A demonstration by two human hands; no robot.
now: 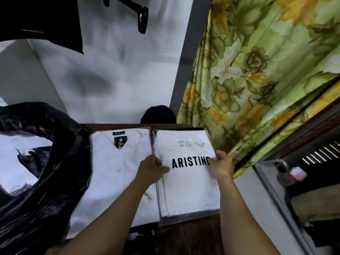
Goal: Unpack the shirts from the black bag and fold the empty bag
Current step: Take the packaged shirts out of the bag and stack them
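A folded white shirt with black ARISTINO lettering (189, 188), sealed in clear plastic, lies on the right side of the wooden table. My left hand (151, 169) grips its left edge, thumb on top. My right hand (220, 165) grips its right edge. To its left lies a white collared shirt (117, 173) in plastic with a dark neck tag. The black plastic bag (46, 181) stands crumpled and open at the left, with more white packed shirts (22, 162) showing inside its mouth.
A green and yellow floral curtain (257, 89) hangs close on the right. A white wall (110, 70) rises behind the table. The brown table edge (193, 234) shows below the shirts. A dark round object (158, 115) sits behind the table.
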